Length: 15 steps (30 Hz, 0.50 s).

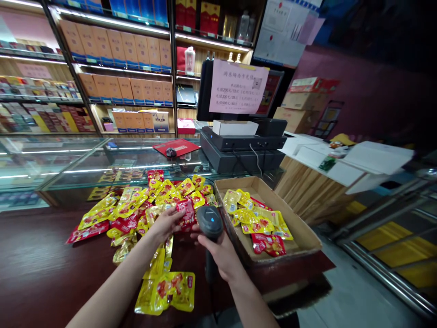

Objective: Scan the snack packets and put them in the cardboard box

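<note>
My left hand (166, 224) grips a small red snack packet (186, 214) over the front of a pile of yellow and red packets (129, 202). Just to its right, my right hand (218, 250) is wrapped round the handle of a dark barcode scanner (210, 222), which shows a small blue light on top. An open cardboard tray (300, 230) stands to the right of the scanner, with several yellow and red packets inside. Nearer to me, yellow packets (175, 290) lie on the dark red tabletop (34, 264), between my forearms.
Behind the pile is a glass counter (82, 159) with a red mat (186, 146) and a black mouse (171, 152). A monitor with a pink paper sign (237, 89) stands above black boxes. Open white cartons (372, 157) are at the right; stocked shelves line the back.
</note>
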Available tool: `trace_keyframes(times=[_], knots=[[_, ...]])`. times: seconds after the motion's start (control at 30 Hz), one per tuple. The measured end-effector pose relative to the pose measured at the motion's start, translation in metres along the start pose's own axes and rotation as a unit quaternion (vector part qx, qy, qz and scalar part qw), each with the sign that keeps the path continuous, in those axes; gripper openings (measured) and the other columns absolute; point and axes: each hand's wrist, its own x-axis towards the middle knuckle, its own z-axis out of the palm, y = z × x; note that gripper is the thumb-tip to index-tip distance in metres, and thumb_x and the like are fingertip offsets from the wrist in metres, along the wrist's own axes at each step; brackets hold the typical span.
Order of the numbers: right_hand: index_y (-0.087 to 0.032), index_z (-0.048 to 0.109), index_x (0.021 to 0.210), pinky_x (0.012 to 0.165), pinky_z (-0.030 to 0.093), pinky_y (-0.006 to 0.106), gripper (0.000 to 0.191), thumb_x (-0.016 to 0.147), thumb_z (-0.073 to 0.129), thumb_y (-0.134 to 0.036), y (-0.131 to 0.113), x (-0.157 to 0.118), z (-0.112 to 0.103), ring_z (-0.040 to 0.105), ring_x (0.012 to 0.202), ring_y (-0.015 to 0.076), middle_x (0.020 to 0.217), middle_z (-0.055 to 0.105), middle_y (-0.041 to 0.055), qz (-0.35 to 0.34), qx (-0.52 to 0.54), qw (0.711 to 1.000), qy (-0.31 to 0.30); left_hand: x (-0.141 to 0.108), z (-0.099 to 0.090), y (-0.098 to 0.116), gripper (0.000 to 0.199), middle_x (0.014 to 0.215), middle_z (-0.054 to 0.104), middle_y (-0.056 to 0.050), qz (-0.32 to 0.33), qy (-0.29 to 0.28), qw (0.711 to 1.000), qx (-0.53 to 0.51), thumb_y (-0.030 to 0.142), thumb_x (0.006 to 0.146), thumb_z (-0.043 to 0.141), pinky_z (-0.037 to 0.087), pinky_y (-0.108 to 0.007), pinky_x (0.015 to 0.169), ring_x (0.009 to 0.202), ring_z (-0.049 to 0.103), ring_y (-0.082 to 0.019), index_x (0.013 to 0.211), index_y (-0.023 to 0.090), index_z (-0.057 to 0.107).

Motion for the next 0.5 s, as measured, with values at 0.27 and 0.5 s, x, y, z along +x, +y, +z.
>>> trace_keyframes(times=[0.27,0.5], knots=[[-0.015,0.055,0.064,0.047,0.037,0.022,0.025,0.061,0.074,-0.033,0.005,-0.010,0.007,0.047,0.045,0.0100,0.047,0.055,-0.0029,0.027,-0.082,0.996,0.005,0.026,-0.004,0.044,0.024,0.078,0.068,-0.004,-0.017,0.001,1.000,-0.004,0.018,0.069,0.075,0.049,-0.017,0.046,0.058,0.064,-0.010,0.087,0.015,0.059],[-0.017,0.050,0.055,0.045,0.034,0.022,0.024,0.064,0.068,-0.031,0.007,-0.016,0.015,0.041,0.042,0.0084,0.042,0.049,-0.0042,0.034,-0.120,0.992,-0.032,0.036,-0.005,0.041,0.024,0.074,0.068,-0.002,-0.031,-0.009,0.999,-0.013,0.017,0.068,0.076,0.048,-0.018,0.043,0.053,0.062,-0.010,0.084,0.016,0.057]])
